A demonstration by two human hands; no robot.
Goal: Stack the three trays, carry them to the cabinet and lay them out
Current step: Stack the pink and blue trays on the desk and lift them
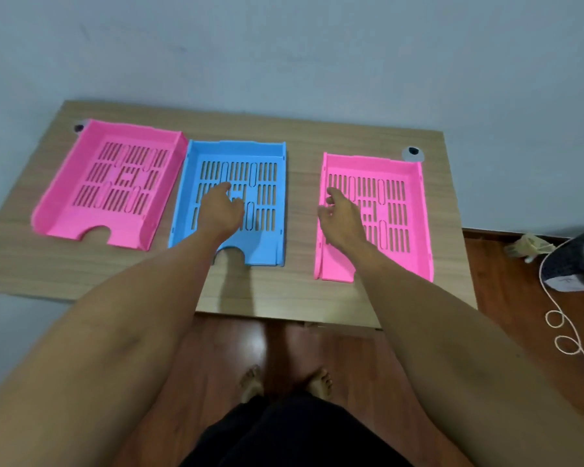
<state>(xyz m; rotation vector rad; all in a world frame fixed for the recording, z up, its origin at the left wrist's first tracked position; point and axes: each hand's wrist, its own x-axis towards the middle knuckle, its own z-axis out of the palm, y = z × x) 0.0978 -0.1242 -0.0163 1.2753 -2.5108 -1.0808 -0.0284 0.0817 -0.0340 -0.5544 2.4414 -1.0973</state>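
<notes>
Trays in a row on a wooden desk: pink tray at the left, blue tray just beside it in the middle, second pink tray well apart at the right. All three flat, unstacked, slotted bottoms up to view. Left hand above the blue tray, fingers loosely apart, clasping nothing. Right hand over the left wall of the right-hand pink tray, fingers spread, empty; contact with the wall unclear. Bare feet on the wooden floor below.
</notes>
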